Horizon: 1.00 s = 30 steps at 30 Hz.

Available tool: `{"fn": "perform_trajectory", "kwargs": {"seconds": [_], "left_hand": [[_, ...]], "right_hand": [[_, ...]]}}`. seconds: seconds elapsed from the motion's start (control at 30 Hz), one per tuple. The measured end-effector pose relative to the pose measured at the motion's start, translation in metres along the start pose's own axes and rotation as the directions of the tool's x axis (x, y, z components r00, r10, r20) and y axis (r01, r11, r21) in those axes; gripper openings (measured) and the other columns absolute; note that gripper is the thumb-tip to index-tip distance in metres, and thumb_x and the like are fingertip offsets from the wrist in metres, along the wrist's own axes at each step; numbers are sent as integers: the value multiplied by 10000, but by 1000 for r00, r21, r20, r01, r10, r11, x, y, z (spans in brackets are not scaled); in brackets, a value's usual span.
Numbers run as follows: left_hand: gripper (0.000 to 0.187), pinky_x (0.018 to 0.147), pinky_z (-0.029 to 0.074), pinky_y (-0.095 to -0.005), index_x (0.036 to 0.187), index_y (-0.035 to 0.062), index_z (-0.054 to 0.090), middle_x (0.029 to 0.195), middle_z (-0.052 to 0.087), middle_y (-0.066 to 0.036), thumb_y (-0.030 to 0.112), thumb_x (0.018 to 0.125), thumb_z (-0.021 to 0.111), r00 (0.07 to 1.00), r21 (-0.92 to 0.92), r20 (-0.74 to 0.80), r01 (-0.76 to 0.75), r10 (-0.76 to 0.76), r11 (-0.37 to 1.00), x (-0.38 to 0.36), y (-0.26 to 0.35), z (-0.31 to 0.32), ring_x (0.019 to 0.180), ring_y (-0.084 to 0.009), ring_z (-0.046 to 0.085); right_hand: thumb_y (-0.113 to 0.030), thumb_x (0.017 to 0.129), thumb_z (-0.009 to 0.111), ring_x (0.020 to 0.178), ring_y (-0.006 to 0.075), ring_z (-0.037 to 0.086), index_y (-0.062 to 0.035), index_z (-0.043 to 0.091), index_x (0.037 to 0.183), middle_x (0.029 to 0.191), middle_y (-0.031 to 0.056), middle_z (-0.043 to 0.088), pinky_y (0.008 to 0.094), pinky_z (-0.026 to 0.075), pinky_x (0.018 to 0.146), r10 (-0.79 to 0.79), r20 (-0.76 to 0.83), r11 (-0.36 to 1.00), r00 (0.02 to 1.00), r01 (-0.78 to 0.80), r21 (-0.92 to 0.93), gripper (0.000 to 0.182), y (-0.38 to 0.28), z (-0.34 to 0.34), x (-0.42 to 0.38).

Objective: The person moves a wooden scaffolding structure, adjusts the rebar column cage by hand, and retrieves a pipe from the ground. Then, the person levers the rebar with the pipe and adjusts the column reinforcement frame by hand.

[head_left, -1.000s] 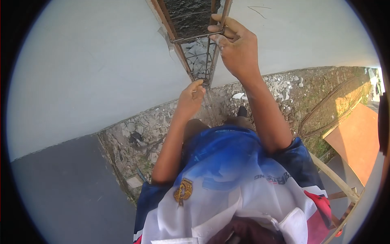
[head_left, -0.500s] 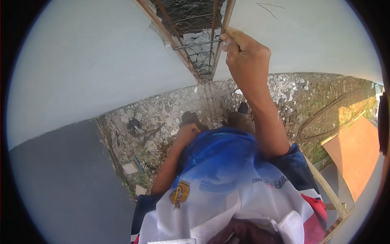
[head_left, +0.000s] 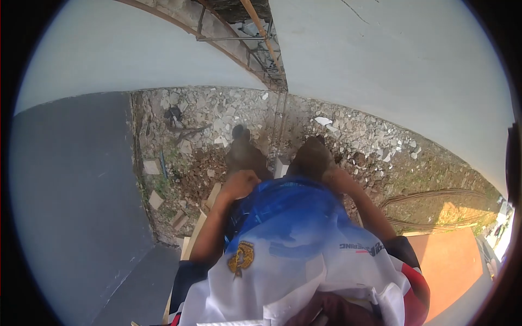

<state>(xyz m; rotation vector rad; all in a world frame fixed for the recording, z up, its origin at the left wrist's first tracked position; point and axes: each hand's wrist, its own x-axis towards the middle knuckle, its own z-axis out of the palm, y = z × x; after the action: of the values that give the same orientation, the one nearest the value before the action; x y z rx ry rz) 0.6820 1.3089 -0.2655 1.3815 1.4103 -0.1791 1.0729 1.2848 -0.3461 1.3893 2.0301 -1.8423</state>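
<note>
Rebar [head_left: 254, 19] stands in the wall [head_left: 337, 60] gap. Probably stiff, rough; best held by the long bars. Left hand [head_left: 240, 185] and right hand [head_left: 338, 180] at shirt [head_left: 293, 201] hem, fingers' grip can't be told.

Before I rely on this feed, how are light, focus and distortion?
Head view: dark rounded border; the pale wall's base looks bowed, likely by the lens. Head view: left hand and right hand look soft, fingers hard to separate. Head view: sunlight brightens a patch of ground; glare washes out the right edge.
</note>
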Motion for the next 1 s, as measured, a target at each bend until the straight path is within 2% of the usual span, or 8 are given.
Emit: {"fn": "perform_trajectory", "kwargs": {"seconds": [0.17,0.27,0.3,0.4,0.47,0.63,0.73,1.0], "left_hand": [[245,731,506,-337,941,10,700,864,705,-113,238,886,628,956,-10,294,15,-11,1000,-34,29,-18,792,-217,662],[262,713,505,-333,943,11,704,858,696,-94,251,896,609,942,80,332,-72,41,994,-14,9,-5,769,-189,644],[235,700,504,-317,952,5,688,838,679,-76,220,915,599,920,104,378,75,-109,992,-3,33,-15,744,-156,622],[183,686,503,-295,967,5,665,815,659,-61,174,926,608,965,-147,202,201,-169,969,58,9,-11,728,-124,597],[232,765,510,-402,981,13,671,891,688,-175,226,907,616,997,-134,-75,26,-37,991,113,-8,-19,844,-317,669],[191,772,528,-381,1071,-2,622,900,669,-165,95,906,621,829,315,-344,-341,441,886,249,-22,-47,850,-340,666],[292,848,507,-441,1180,15,575,1068,620,-250,69,895,604,550,498,-501,-448,668,742,282,14,-48,1004,-446,600],[421,906,468,-508,1302,-61,480,1160,580,-280,168,953,540,583,676,-288,-438,760,592,365,-17,-40,1088,-453,551]], "right_hand": [[-24,781,552,770,253,648,7,675,876,804,151,668,359,510,719,-87,122,962,989,51,269,158,-8,-6,-68],[-18,779,543,711,210,629,20,662,880,783,134,652,343,505,661,-135,-82,956,987,151,250,161,-4,22,-76],[-15,792,545,696,197,622,20,662,887,786,121,651,337,504,641,-115,21,948,993,104,301,154,3,24,-62],[-8,837,551,648,157,599,14,665,909,794,81,650,311,494,584,-12,160,870,987,-69,489,137,28,27,4],[-4,873,552,615,130,579,1,673,922,798,53,650,284,481,552,147,60,716,987,-148,682,130,31,23,56],[-9,924,539,684,134,625,14,666,1022,845,59,659,270,532,615,275,-351,635,895,105,765,161,101,33,227],[-10,942,505,748,185,656,33,627,1146,931,100,674,311,568,690,350,-327,500,878,120,858,242,128,32,318],[-26,989,429,1135,295,590,61,290,1452,1337,212,518,436,532,923,491,-420,18,764,473,881,491,167,74,504]]}}
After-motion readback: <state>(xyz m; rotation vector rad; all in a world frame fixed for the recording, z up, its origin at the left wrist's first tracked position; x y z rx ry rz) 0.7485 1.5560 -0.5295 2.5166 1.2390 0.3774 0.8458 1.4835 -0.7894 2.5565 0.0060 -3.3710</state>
